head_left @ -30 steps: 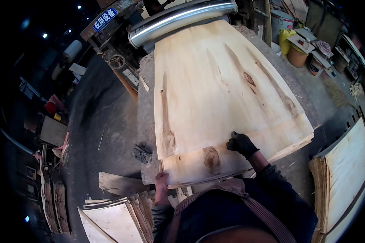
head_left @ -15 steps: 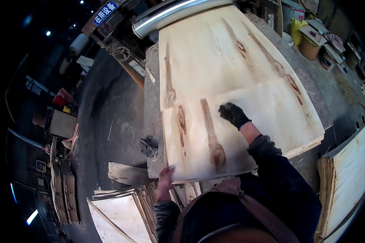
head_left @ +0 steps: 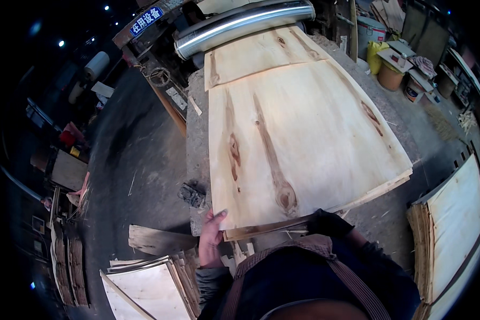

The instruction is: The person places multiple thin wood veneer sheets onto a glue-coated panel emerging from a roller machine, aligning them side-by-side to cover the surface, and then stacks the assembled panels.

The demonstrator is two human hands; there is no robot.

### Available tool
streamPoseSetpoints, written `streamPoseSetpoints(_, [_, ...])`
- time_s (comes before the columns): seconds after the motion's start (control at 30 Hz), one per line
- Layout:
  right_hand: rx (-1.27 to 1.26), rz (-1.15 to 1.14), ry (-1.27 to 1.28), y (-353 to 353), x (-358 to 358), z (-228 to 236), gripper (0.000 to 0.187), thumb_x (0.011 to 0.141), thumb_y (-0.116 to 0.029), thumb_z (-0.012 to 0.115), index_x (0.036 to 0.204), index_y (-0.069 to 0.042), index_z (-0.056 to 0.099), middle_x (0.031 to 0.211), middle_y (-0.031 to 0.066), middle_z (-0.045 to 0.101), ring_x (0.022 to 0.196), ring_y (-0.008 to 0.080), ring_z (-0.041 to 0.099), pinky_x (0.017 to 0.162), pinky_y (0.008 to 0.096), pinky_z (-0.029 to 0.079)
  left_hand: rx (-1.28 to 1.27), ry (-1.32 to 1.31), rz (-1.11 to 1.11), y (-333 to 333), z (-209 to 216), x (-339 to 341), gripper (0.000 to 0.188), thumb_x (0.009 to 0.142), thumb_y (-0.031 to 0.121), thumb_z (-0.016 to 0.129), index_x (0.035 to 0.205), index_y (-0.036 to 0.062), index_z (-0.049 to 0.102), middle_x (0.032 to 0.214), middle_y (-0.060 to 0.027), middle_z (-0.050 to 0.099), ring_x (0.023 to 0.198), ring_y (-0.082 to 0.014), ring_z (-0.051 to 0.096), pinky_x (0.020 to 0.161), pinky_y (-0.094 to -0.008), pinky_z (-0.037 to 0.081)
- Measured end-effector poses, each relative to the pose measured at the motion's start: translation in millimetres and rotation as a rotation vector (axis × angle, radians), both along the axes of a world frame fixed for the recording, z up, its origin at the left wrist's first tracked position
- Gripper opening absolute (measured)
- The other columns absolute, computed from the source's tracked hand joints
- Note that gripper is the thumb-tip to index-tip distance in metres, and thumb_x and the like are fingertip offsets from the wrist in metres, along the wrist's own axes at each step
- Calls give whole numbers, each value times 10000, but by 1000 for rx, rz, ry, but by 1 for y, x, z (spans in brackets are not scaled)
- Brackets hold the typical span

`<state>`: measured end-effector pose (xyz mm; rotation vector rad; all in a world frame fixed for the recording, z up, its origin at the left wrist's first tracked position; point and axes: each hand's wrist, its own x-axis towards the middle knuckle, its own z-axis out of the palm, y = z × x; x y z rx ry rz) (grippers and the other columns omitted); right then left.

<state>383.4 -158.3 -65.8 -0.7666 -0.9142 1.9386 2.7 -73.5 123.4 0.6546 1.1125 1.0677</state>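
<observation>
Bare left hand (head_left: 210, 238) pinches the near corner of the pale knotted veneer sheet (head_left: 298, 149); gloved right hand (head_left: 325, 221) grips its edge, so both should lift evenly.

This is a woodworking shop, the kind that handles thin wood sheets. A rough, dusty tabletop (head_left: 197, 154) carries a stack of large pale sheets (head_left: 304, 144) with dark knots, fed toward a long shiny metal roller (head_left: 245, 21) on a machine at the far end. More sheets are piled on the floor at the lower left (head_left: 144, 288) and right (head_left: 453, 229), with buckets (head_left: 390, 77) and scraps standing around the dark concrete floor (head_left: 133, 160).
</observation>
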Motion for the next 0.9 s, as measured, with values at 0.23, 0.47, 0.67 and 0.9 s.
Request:
streamPoseSetpoints(0.23, [-296,-444,282,-13,27,80,219,864,-306,513,896,-91,532,738,58,565,731,245,578,737,447,490,27,19,36,-10,18,-19,327,767,18,579,1089,1,529,942,-109,615,803,-200,615,677,-317,523])
streamPoseSetpoints(0.47, [-171,-459,-45,38,26,94,221,851,-238,545,848,-17,553,687,84,562,694,245,592,684,382,510,-10,645,94,0,-93,-50,298,778,60,576,1063,-20,545,897,-90,620,777,-152,600,691,-281,490])
streamPoseSetpoints(0.67, [-134,-424,256,144,30,66,196,857,-198,523,781,-21,557,705,95,590,676,227,603,671,380,512,99,1132,-84,-16,-156,-34,540,732,226,614,1147,-71,438,1123,-265,480,1016,-362,496,885,-388,397])
streamPoseSetpoints(0.9, [-107,-525,327,253,13,83,180,838,-167,534,983,-64,558,973,122,605,945,236,578,818,413,478,193,1354,-128,-29,-125,6,666,706,250,640,1212,-85,364,1256,-339,311,1162,-445,334,990,-404,303])
